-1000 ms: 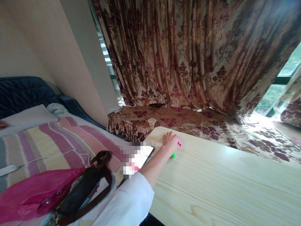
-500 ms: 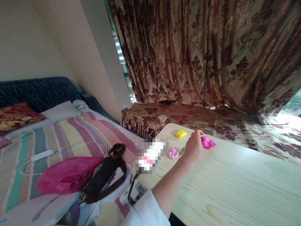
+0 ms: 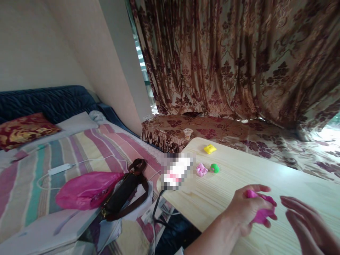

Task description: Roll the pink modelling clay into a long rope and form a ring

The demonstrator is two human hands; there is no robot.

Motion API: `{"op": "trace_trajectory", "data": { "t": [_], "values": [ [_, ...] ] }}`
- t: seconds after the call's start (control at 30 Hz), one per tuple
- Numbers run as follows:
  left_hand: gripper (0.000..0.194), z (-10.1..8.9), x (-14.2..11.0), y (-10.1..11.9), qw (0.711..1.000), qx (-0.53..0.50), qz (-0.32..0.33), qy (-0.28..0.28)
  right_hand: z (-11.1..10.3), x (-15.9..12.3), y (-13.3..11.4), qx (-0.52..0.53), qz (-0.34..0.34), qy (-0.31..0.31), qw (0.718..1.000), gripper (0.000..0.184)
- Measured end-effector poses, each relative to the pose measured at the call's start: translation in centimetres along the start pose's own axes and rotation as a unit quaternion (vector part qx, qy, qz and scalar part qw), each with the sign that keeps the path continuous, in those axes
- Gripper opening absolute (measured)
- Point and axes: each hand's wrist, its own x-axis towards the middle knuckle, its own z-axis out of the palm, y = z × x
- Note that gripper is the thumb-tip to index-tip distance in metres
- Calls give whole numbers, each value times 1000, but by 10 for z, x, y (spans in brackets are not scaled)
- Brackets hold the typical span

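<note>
My left hand (image 3: 247, 207) is closed around a soft magenta lump (image 3: 262, 214) that looks like modelling clay, holding it over the front part of the table. Parts of the lump bulge out between the fingers. My right hand (image 3: 309, 221) is just to its right, fingers stretched out and nothing in them, apart from the lump. Farther back on the table lie a yellow pillow-shaped piece (image 3: 210, 149), a crumpled pale pink piece (image 3: 202, 170) and a green ball (image 3: 214, 168) with a pink spot.
A blurred-out device with a black cable (image 3: 156, 203) is at the light wooden table's (image 3: 233, 173) left edge. A clear plastic cup (image 3: 187, 133) stands on the cloth-covered ledge beyond. Left of the table, a bed holds a pink bag (image 3: 87, 191), a dark strapped bag (image 3: 120, 194) and a white power strip (image 3: 60, 169).
My left hand has drawn the magenta lump back from the far part of the table toward me and right. My right hand has come into view. The green ball is now uncovered.
</note>
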Motion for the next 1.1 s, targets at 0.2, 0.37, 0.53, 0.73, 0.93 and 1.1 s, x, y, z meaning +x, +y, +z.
{"op": "trace_trajectory", "data": {
  "t": [0.2,0.37,0.53,0.73,0.93,1.1],
  "values": [
    [46,3,0,-2,989,35,46,134,23,16,-14,57,28,-52,997,33],
    [48,9,1,-5,988,-58,59,129,31,8,-31,28,-36,-71,996,34],
    [57,14,-14,0,960,-273,-14,-62,41,10,-36,-53,-147,-67,985,34],
    [62,15,-25,7,939,-340,-12,-41,40,15,-21,-27,-126,19,992,25],
    [60,12,-20,-5,944,-321,-80,4,20,20,-24,-24,14,-17,999,27],
    [60,19,-13,-15,932,-349,-100,4,19,19,-22,-77,43,-67,994,36]
  ]
}}
